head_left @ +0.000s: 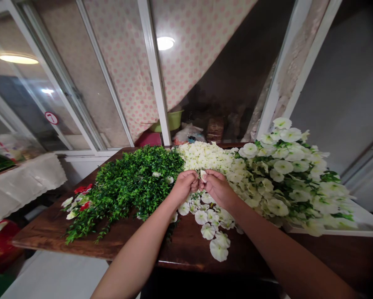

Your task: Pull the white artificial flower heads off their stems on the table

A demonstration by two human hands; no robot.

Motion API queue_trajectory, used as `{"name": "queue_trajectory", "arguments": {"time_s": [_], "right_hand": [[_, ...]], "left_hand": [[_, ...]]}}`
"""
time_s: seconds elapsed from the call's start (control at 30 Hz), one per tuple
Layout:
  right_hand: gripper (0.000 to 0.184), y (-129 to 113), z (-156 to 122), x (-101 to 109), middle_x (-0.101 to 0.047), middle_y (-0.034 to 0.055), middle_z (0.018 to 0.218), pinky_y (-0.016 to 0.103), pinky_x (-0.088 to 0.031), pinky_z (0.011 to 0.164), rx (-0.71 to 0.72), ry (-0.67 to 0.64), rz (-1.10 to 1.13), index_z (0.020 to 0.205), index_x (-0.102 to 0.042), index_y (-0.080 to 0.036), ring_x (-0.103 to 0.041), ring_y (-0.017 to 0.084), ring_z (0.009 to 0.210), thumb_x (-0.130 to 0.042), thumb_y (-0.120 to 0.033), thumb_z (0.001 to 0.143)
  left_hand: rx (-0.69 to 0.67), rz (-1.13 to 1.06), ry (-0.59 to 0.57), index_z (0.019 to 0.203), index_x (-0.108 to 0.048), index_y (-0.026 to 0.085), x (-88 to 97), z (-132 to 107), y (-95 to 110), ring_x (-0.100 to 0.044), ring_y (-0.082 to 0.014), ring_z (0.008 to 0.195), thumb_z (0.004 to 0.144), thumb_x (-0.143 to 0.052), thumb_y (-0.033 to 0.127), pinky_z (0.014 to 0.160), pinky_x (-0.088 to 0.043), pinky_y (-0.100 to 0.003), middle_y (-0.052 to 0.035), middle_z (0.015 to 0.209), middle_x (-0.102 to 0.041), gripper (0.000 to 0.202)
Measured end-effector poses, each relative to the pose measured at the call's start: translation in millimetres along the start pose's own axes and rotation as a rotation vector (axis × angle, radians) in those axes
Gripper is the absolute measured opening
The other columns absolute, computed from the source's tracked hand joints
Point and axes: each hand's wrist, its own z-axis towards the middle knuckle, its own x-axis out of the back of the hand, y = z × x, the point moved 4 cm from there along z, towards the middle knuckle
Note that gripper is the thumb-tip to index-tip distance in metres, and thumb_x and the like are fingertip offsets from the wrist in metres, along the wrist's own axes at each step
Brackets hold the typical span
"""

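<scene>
Both hands meet over the middle of the table, above loose white artificial flowers (209,216). Pinched in my right hand (216,186) is a small white artificial flower (203,175), folded or seen edge-on. My left hand (188,182) is closed close beside it, its fingertips almost touching the right ones; whatever it grips is too small to make out. A heap of green artificial leaves (139,178) lies just left of my hands. Behind them is a pile of cream-white blossoms (208,153).
At the right, a big bunch of white flowers with leaves (282,168) rests partly on a white tray (361,228). Red and white flowers (83,195) lie at the left of the brown wooden table (49,232). Framed windows (155,66) stand behind; a white-covered surface (30,178) is far left.
</scene>
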Motion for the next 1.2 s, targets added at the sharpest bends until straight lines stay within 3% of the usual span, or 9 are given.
{"name": "queue_trajectory", "arguments": {"time_s": [0.13,0.4,0.77,1.2], "right_hand": [[0.016,2,1,1,-0.050,-0.0034,0.059,0.029,-0.040,0.056,0.016,0.000,-0.018,0.064,-0.056,-0.020,-0.050,0.013,0.056,-0.069,-0.026,0.072],[0.015,-1,-1,0,-0.052,-0.0026,0.061,0.029,-0.042,0.057,-0.006,-0.057,-0.060,0.067,-0.058,-0.020,-0.051,0.013,0.057,-0.068,-0.027,0.075],[0.021,-9,-4,-7,-0.047,-0.0040,0.058,0.030,-0.042,0.055,-0.004,-0.034,-0.014,0.064,-0.055,-0.020,-0.048,0.013,0.054,-0.071,-0.029,0.073],[0.019,-10,-5,-8,-0.052,-0.0020,0.059,0.030,-0.043,0.057,0.026,-0.037,-0.042,0.066,-0.061,-0.018,-0.051,0.013,0.057,-0.073,-0.031,0.074]], "left_hand": [[0.006,0.026,0.009,0.056,-0.043,0.018,-0.3,0,1,-0.042,-0.0084,0.041,0.072,-0.058,0.031,0.045,-0.023,-0.022,0.0049,0.043,-0.040,0.025],[-0.018,0.031,-0.023,0.055,-0.043,0.018,1.0,0,2,-0.043,-0.0094,0.043,0.074,-0.057,0.030,0.047,-0.026,-0.022,0.0051,0.042,-0.038,0.026],[0.008,-0.065,-0.024,0.056,-0.038,0.019,1.0,-2,1,-0.028,-0.0052,0.038,0.074,-0.058,0.033,0.047,-0.025,-0.022,0.0080,0.042,-0.030,0.031],[-0.042,-0.086,-0.052,0.057,-0.039,0.019,-0.8,-2,4,-0.028,-0.0058,0.037,0.077,-0.054,0.028,0.045,-0.023,-0.022,0.0076,0.042,-0.031,0.027]]}}
